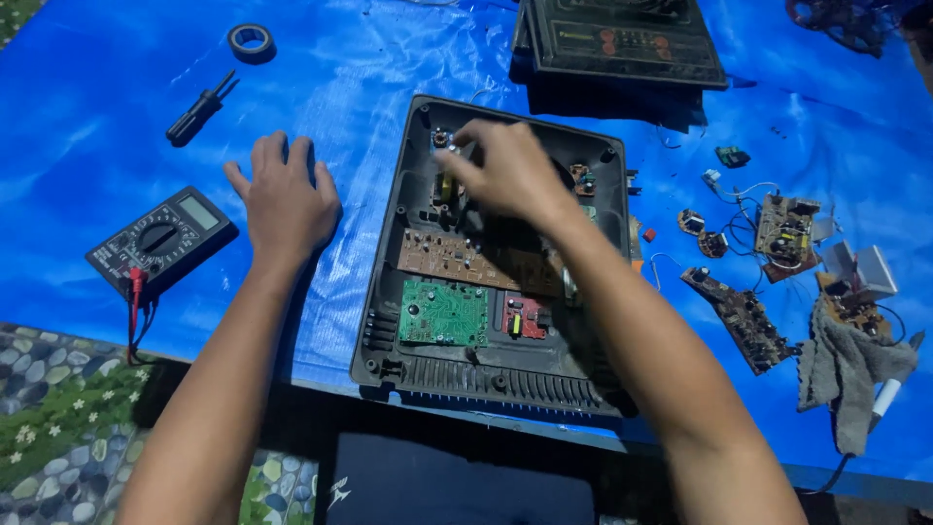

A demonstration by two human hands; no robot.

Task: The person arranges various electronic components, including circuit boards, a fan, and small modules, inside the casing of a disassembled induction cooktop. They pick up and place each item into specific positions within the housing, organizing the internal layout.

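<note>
So I'm looking down at a blue tarp (389, 58) that's covering the whole work area, and the big open black casing (486, 374) is sitting dead centre on it with its boards showing: a long brown one (447, 258) across the middle, a green one (443, 312) below it and a little red one (526, 318) just beside that. My right hand (505, 170) is reaching into the top of the casing, fingers pinched down around some small part up there, but it's blurred, so I can't tell what it's gripping. My left hand (284, 199) is lying flat and open on the tarp, just left of the casing. A black multimeter (162, 239) is sitting further left.
</note>
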